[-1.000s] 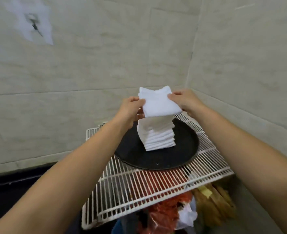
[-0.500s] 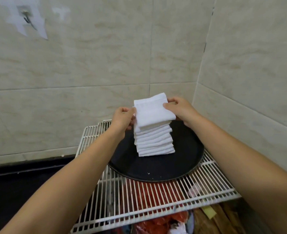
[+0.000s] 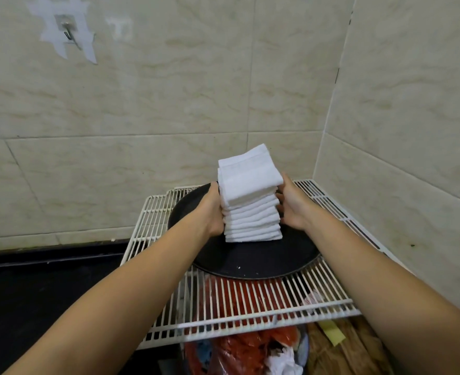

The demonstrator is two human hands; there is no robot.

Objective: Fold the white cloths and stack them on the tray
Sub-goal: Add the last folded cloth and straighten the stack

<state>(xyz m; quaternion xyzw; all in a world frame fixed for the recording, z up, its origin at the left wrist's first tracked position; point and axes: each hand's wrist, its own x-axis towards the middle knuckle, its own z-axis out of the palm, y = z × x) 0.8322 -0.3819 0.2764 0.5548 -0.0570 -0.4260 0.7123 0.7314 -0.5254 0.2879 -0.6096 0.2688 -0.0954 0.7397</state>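
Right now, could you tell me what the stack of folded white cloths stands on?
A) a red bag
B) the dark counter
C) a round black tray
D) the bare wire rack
C: the stack of folded white cloths stands on the round black tray, which lies on the white wire rack.

- Two bare forearms reach in from the bottom corners, with no sleeves in view.
- The left hand wears no glove, ring or watch; its wrist is bare.
- The right hand is likewise ungloved, with no band or jewellery visible on its wrist.
- Fingers are mostly hidden from view.
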